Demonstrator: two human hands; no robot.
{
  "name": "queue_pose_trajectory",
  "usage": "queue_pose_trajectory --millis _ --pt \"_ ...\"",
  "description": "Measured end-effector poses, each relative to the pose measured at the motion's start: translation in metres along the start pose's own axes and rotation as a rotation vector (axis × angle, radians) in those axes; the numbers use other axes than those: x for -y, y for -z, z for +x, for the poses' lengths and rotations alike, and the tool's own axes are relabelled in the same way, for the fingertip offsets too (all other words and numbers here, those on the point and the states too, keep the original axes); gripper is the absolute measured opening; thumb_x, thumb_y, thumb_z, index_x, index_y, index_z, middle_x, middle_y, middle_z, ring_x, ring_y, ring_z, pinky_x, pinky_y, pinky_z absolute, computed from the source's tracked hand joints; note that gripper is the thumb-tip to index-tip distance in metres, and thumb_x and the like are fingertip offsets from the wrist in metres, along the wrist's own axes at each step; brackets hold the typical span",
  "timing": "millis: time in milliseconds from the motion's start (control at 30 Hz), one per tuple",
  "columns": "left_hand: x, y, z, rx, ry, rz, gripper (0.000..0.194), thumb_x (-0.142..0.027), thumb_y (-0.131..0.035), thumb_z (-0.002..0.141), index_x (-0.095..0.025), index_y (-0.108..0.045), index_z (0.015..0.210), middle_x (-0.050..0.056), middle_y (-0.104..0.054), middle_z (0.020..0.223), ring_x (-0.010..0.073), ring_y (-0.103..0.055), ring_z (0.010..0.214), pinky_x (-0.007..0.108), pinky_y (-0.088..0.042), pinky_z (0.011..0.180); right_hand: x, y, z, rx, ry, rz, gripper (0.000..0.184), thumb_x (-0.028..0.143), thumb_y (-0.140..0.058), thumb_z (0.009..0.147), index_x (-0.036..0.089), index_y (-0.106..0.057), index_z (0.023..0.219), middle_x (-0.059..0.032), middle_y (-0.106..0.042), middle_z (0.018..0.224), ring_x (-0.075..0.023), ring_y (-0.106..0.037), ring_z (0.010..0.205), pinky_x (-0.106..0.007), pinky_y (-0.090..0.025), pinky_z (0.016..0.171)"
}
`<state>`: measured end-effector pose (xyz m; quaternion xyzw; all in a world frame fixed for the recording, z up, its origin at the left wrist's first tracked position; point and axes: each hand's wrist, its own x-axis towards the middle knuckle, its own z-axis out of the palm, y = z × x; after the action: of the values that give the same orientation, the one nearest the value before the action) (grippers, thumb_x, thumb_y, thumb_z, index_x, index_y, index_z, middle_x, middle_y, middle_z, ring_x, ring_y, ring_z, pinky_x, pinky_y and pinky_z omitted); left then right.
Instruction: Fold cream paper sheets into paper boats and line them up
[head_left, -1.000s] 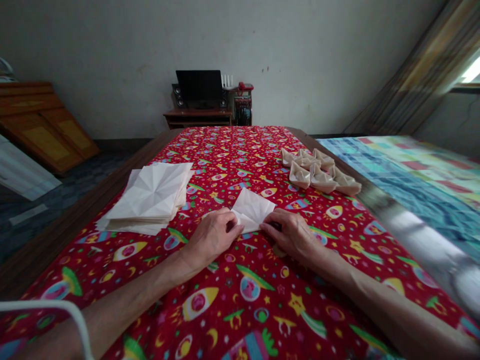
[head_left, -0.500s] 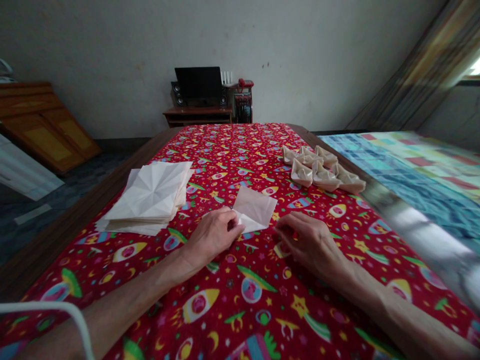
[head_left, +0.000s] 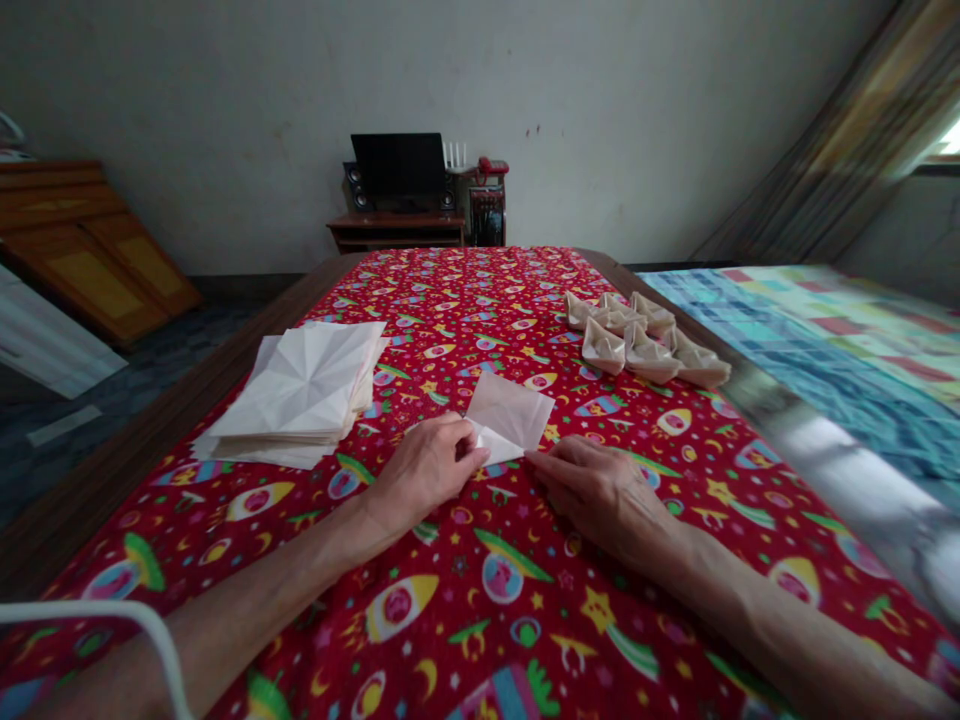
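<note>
A small sheet of thin whitish paper [head_left: 511, 408] lies on the red patterned cloth with its near edge folded up in a brighter strip. My left hand [head_left: 431, 465] is closed, thumb against fingers, on the left end of that fold. My right hand [head_left: 592, 490] has its fingers stretched toward the fold's right end. The fingertips touch or nearly touch the paper there; the thumb is mostly hidden. To the left rests a stack of creased paper squares [head_left: 304, 385]. Several folded paper boats [head_left: 649, 352] stand grouped at the right.
The red cloth [head_left: 450, 620] covers a dark wooden table [head_left: 300, 290]. A white curved tube or cable [head_left: 142, 612] crosses above my left forearm. Beyond the table are a monitor [head_left: 397, 165] and a red telephone [head_left: 491, 165]. A bed [head_left: 825, 340] is at the right, a wooden cabinet [head_left: 82, 240] at the left.
My right hand let go of the paper's right corner, drew back to the right, then returned to that corner with fingers extended. The left hand has stayed in place.
</note>
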<state>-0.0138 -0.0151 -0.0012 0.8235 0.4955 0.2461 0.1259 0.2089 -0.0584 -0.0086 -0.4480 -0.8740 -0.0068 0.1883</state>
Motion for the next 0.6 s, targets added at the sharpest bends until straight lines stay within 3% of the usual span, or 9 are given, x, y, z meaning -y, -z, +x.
queue_pose_trajectory --millis 167,367,433,533,600 --pt "0.0001 -0.0002 0.0007 -0.004 -0.003 0.005 0.020 -0.021 -0.062 0.076 -0.016 -0.052 0.060 -0.004 -0.047 0.061 0.0078 -0.043 0.053 0.021 -0.031 0.053 0.0063 0.0069 0.0033 0.154 -0.003 -0.149 0.023 0.021 -0.051 0.089 0.023 -0.061 0.109 -0.0028 -0.055 0.080 -0.0128 -0.045 0.064 -0.026 -0.019 0.051" --pt "0.0021 -0.0012 0.0009 -0.002 -0.018 0.037 0.017 -0.020 -0.064 0.076 -0.016 -0.054 0.063 -0.002 -0.051 0.065 0.0107 -0.050 0.059 0.023 -0.038 0.057 0.0075 0.0077 0.0049 0.196 -0.044 -0.142 0.021 0.022 -0.046 0.092 0.025 -0.062 0.105 -0.0025 -0.053 0.081 -0.0120 -0.042 0.063 -0.026 -0.017 0.051" --pt "0.0041 -0.0026 0.0000 -0.048 -0.031 0.037 0.010 -0.018 -0.066 0.074 -0.015 -0.059 0.080 0.001 -0.056 0.079 0.0135 -0.055 0.069 0.025 -0.044 0.063 0.0068 0.0077 0.0051 0.196 -0.051 -0.116 0.021 0.023 -0.044 0.092 0.025 -0.062 0.103 -0.0023 -0.053 0.080 -0.0117 -0.042 0.063 -0.027 -0.017 0.051" --pt "0.0052 -0.0031 -0.0029 -0.096 -0.141 0.057 0.044 -0.016 -0.064 0.077 -0.016 -0.051 0.119 0.008 -0.055 0.110 0.0172 -0.058 0.091 0.030 -0.050 0.077 0.0061 0.0079 0.0053 0.193 -0.047 -0.077 0.020 0.022 -0.045 0.092 0.024 -0.062 0.101 -0.0022 -0.053 0.081 -0.0110 -0.042 0.063 -0.026 -0.018 0.051" --pt "0.0039 -0.0022 -0.0056 -0.053 -0.273 0.121 0.040 -0.015 -0.055 0.085 -0.023 -0.051 0.123 0.006 -0.051 0.125 0.0183 -0.054 0.105 0.033 -0.048 0.087 0.0062 0.0077 0.0054 0.185 -0.049 -0.066 0.019 0.020 -0.045 0.092 0.023 -0.062 0.100 -0.0023 -0.053 0.081 -0.0104 -0.042 0.062 -0.026 -0.018 0.051"
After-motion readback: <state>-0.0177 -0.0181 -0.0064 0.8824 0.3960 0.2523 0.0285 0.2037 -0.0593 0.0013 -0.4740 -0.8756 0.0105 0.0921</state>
